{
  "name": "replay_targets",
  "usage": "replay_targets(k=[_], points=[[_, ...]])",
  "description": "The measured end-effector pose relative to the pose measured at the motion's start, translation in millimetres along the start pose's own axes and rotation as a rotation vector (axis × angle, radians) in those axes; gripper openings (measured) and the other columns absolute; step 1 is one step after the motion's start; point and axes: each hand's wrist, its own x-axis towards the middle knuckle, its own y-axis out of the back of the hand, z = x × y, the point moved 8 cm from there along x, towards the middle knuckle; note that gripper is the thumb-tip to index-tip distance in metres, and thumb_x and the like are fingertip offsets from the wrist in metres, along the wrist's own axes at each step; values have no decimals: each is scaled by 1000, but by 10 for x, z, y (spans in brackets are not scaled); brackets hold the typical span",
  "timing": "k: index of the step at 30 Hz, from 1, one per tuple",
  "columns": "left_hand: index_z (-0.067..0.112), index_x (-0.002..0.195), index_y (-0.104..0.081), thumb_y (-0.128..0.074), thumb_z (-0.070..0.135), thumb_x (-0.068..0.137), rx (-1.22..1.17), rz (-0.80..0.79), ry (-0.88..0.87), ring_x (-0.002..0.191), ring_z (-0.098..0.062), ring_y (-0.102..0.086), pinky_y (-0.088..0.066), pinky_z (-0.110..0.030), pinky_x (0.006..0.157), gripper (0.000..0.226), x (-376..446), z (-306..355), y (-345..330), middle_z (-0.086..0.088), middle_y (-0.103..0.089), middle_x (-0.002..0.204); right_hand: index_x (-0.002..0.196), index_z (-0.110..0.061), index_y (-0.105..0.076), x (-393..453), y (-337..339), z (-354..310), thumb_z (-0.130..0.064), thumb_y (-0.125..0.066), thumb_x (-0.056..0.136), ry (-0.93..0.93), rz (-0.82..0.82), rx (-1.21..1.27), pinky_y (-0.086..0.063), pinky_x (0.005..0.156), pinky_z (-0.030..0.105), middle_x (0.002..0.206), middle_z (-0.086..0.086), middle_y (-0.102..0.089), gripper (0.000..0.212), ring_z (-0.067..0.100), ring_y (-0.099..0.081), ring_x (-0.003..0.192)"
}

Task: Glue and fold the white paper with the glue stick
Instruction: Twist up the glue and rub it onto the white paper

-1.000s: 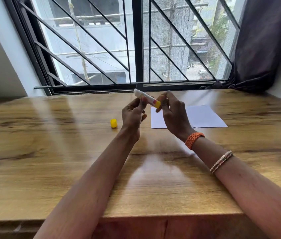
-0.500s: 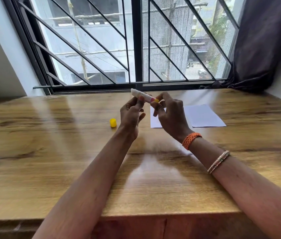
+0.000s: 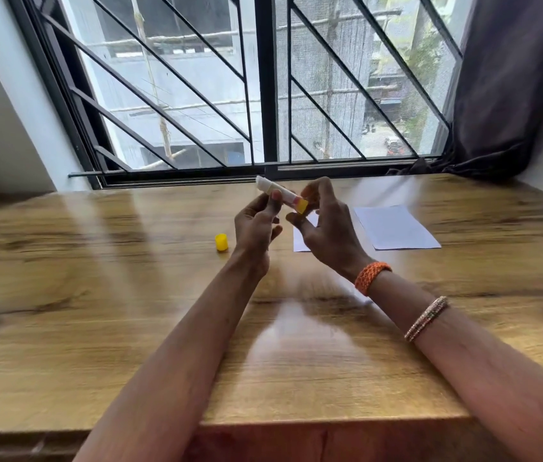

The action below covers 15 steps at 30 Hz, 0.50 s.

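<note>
Glue stick (image 3: 281, 195): uncapped, tilted, held above the table (image 3: 97, 295); white end toward the window, yellow base toward the right hand (image 3: 326, 228). Barrel is pinched by the left hand (image 3: 255, 228); label unreadable through blur. Right hand: fingers curled at the yellow base, but whether they grip it or only touch it cannot be told. Cap (image 3: 221, 242): yellow, set upright on the table, left of the left hand. Paper (image 3: 396, 228): white, laid flat beyond the right hand, its left part hidden behind that hand. Forearms are cut off by the lower edge.
</note>
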Motion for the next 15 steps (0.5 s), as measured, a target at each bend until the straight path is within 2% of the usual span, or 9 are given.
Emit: replay_targets(k=[2, 5, 9, 13, 15], points=[[23, 87, -67, -58, 28, 91, 5, -13, 0, 69, -8, -40, -39, -24, 68, 11, -3, 0, -18, 9, -55, 74, 98, 4, -46, 0, 35, 0, -3, -73, 78, 13, 39, -11, -42, 65, 3, 83, 3, -56, 34, 16, -55, 72], [24, 82, -67, -57, 25, 91, 10, -21, 2, 70, -9, -39, -39, -25, 68, 14, -11, 3, -31, 9, -54, 73, 93, 2, -47, 13, 68, 8, -3, -74, 77, 4, 61, -6, -44, 64, 10, 79, 4, -58, 32, 16, -57, 71], [23, 85, -66, -56, 28, 92, -24, -10, 30, 70, -9, -39, -39, -24, 68, 13, 0, -12, -12, 8, -54, 77, 90, 1, -51, 4, 90, -37, -8, -72, 81, 11, 82, -12, -46, 61, 15, 78, 9, -63, 24, 17, -59, 69], [22, 78, -69, -56, 30, 91, -53, -20, 58, 68, -9, -37, -37, -24, 67, 21, -7, -40, -23, 7, -54, 78, 87, -3, -55, -3, 98, -28, -18, -59, 91, 41, 98, -92, -51, 56, 40, 74, 12, -67, 16, 25, -61, 63], [21, 78, -69, -56, 30, 91, -61, -8, 61, 68, -9, -37, -37, -24, 67, 20, -14, -44, -13, 7, -53, 77, 87, -6, -55, 13, 141, 6, -19, -56, 91, 41, 129, -99, -51, 57, 40, 75, 8, -67, 14, 24, -61, 65]])
